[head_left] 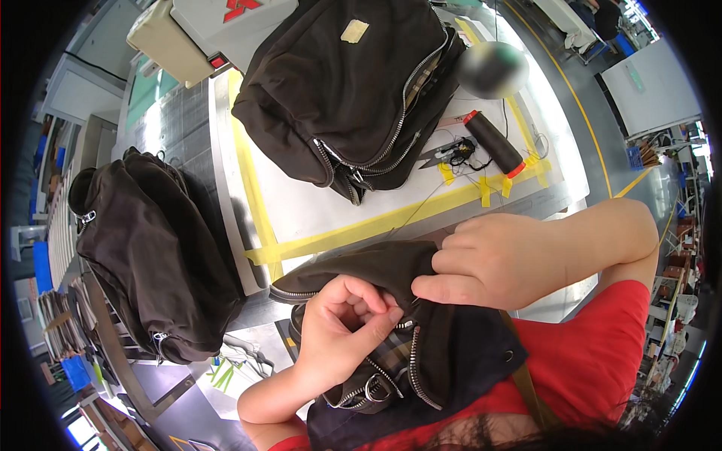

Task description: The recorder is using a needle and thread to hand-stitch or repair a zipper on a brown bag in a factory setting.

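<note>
A dark brown fabric bag [459, 331] with metal zippers lies against my body at the table's near edge. My left hand [342, 323] is closed, thumb and forefinger pinching at the bag near a zipper end. Just right of it, my right hand [489, 263] is closed with its knuckles up. A thin, needle-like sliver shows at its fingertips, close to the cloth; its full length is hidden. Below the left hand, a metal ring [376, 388] hangs beside an open zipper [415, 368], and checked lining shows between the zipper edges.
A large dark brown bag [338, 90] stands on the table ahead, another [154, 259] at the left. Right of the large bag lie scissors [444, 153], a dark thread spool [494, 144] with red ends, and a blurred round object [492, 69]. Yellow tape [361, 229] borders the white sheet.
</note>
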